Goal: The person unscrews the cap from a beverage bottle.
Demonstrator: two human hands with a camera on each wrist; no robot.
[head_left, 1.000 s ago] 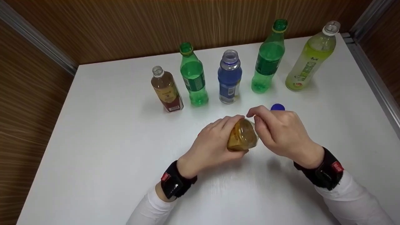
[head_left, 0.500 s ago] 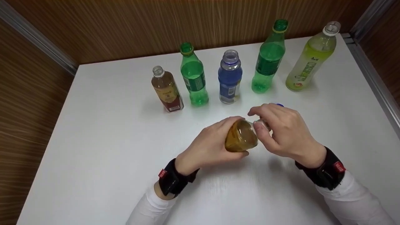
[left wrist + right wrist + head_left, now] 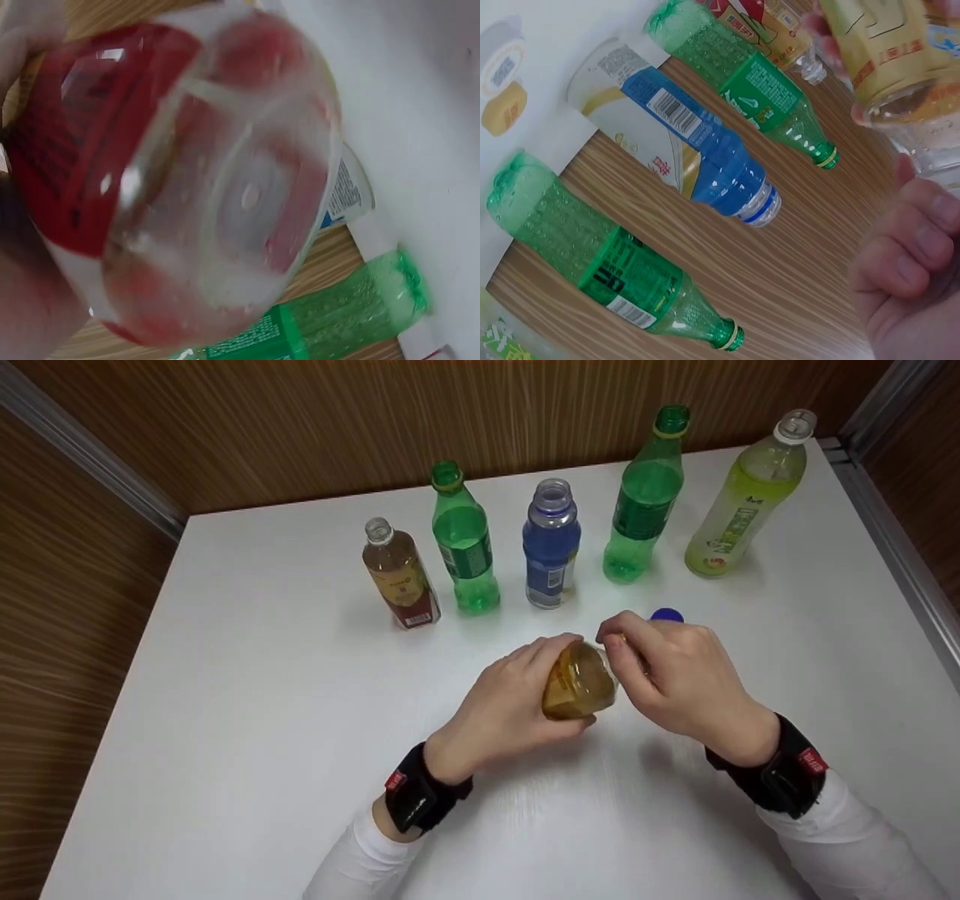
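Observation:
My left hand (image 3: 510,701) grips a tilted plastic bottle (image 3: 579,682) of amber drink, its top end turned toward my right hand (image 3: 679,675). In the left wrist view, the clear base and red label of that bottle (image 3: 247,195) fill the middle. The right wrist view shows its gold label and clear shoulder. My right fingers curl at the bottle's top, where a sliver of yellow cap (image 3: 624,638) shows; the rest is hidden behind the hand. Just beyond my right knuckles, a blue cap (image 3: 666,616) lies on the white table (image 3: 262,697).
Several uncapped bottles stand along the back: a brown drink bottle (image 3: 403,585), a green bottle (image 3: 466,544), a blue bottle (image 3: 551,547), a second green bottle (image 3: 646,502) and a lime-green one (image 3: 750,502). A wood-grain wall (image 3: 375,420) rises behind. A yellow cap (image 3: 504,107) shows in the right wrist view.
My right fingers loosened around the bottle's top half a second ago, showing a clear part, and now curl closer again. The left hand and bottle shift only slightly.

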